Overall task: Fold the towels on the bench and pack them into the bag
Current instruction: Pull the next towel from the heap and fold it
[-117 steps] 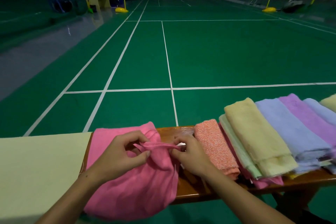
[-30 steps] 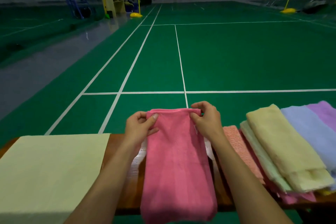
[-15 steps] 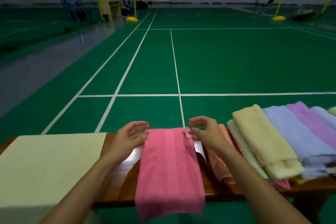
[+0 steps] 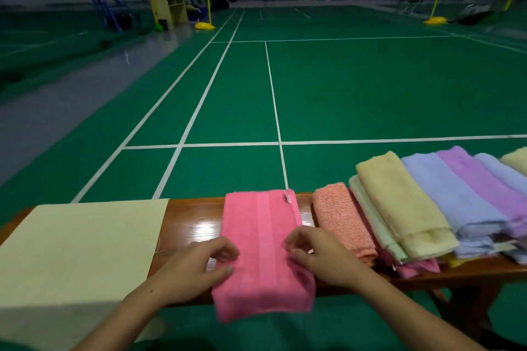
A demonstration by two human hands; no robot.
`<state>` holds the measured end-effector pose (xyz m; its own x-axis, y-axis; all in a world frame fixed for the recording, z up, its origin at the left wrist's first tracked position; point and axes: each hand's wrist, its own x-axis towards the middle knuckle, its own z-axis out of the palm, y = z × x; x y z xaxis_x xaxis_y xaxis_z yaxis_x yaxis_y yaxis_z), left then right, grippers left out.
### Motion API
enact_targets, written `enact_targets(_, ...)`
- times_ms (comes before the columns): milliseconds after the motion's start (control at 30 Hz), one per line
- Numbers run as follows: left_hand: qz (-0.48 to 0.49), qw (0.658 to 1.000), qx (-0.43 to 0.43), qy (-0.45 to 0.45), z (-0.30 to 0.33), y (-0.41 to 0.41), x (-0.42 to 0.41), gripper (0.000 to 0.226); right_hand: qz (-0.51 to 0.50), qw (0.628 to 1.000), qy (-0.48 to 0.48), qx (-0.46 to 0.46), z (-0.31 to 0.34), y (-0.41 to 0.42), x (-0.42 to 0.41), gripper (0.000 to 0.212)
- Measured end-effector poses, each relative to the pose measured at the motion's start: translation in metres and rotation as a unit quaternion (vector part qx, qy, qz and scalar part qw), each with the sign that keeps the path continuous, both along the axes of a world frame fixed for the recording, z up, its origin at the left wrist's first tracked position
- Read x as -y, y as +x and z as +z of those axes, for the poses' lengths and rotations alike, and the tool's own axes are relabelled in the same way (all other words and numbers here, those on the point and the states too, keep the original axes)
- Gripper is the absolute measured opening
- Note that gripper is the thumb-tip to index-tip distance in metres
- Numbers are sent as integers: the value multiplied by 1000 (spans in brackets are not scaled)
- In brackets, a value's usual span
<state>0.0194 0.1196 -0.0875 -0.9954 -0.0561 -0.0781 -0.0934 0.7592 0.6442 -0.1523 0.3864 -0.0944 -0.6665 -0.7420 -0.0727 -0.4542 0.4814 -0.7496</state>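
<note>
A pink towel (image 4: 261, 248), folded into a long strip, lies across the wooden bench (image 4: 191, 215) with its near end hanging over the front edge. My left hand (image 4: 199, 265) pinches the strip's left edge about halfway along. My right hand (image 4: 322, 256) pinches the right edge opposite it. A white label (image 4: 288, 196) sticks out at the towel's far right corner. A flat cream cloth bag (image 4: 82, 245) lies on the bench to the left, apart from the towel.
Right of the pink towel lie an orange towel (image 4: 340, 219) and an overlapping row of folded towels: pale green, yellow (image 4: 399, 202), blue (image 4: 447, 194), purple (image 4: 482, 179). Green court floor (image 4: 342, 94) stretches beyond the bench, with nets and posts far back.
The pink towel went from bunched, to held up by its far end, to laid flat. Both hands let go of the far end and moved back to its side edges.
</note>
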Motion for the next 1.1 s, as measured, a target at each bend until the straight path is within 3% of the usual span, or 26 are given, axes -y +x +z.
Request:
enact_targets(100,19,1000,-9,-6,-6,-7,5,31,22,997,43,-65,-1,0,6,21)
enact_targets(233,79,995,-30,56,-10,-23,12,39,33,988,66,-134,-1,-5,19,24)
enact_targets(500,62,998,-29,-8,-20,-33,24,56,36,984,46,-170,-12,-17,34,24)
enact_targets(667,8,994,-21,-110,-14,-20,22,50,85,976,55,-194,-10,-12,20,24)
enact_targets(800,-23,991,-9,-132,-13,-13,22,55,126,975,82,-163,-7,-3,5,41)
enact_targets(900,-27,989,-9,-145,-14,-14,24,53,141,966,100,-192,-11,-1,1,49)
enact_targets(1100,-11,986,-34,-163,-18,-22,24,29,127,956,99,-246,-12,-4,12,36)
